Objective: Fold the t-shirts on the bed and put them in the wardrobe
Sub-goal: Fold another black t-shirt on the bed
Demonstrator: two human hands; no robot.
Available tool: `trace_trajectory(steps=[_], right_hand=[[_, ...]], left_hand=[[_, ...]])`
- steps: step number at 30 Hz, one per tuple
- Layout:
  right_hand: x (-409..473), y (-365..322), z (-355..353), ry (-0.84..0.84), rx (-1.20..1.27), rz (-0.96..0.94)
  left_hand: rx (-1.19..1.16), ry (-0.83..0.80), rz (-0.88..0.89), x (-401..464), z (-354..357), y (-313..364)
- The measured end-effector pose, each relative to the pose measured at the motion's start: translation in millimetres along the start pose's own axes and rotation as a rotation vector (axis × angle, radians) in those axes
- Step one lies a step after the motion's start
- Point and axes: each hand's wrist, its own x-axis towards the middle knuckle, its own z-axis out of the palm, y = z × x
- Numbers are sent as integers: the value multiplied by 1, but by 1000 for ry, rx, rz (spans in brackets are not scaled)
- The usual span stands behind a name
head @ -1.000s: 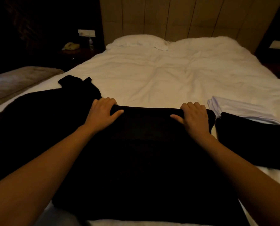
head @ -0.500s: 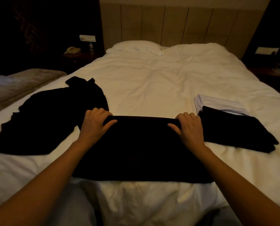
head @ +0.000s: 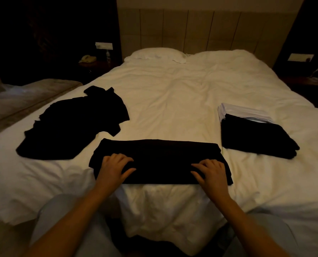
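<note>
Change: black shirt (head: 160,160) now doubled into a narrower band near the bed (head: 173,101) foot edge.
Hands: left (head: 113,166), right (head: 211,172) flat, fingers spread, pressing its ends.
Meaning: one cross-fold likely remains.

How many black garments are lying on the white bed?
3: an unfolded black t-shirt at left, a folded black t-shirt under both hands, another folded black garment at right. Its stack may hide more.

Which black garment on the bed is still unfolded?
The crumpled black t-shirt spread out at far left; the other two black ones are folded flat.
</note>
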Motion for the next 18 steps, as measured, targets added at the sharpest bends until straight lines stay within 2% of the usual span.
trace_trajectory(steps=[4, 6, 11, 15, 18], right_hand=[[-3, 1, -5, -5, -16, -44], [-2, 3, -10, -3, -15, -66], [-22, 9, -13, -44, -16, -56], [-28, 4, -19, -92, -16, -16], [-28, 4, -22, -110, -44, 121]], left_hand=[[4, -53, 139, 0, 1, 3], [-10, -54, 153, 1, -1, 5], [-11, -138, 136, -18, 2, 14], [-69, -201, 34, -23, 2, 27], [-104, -231, 6, -7, 1, 43]])
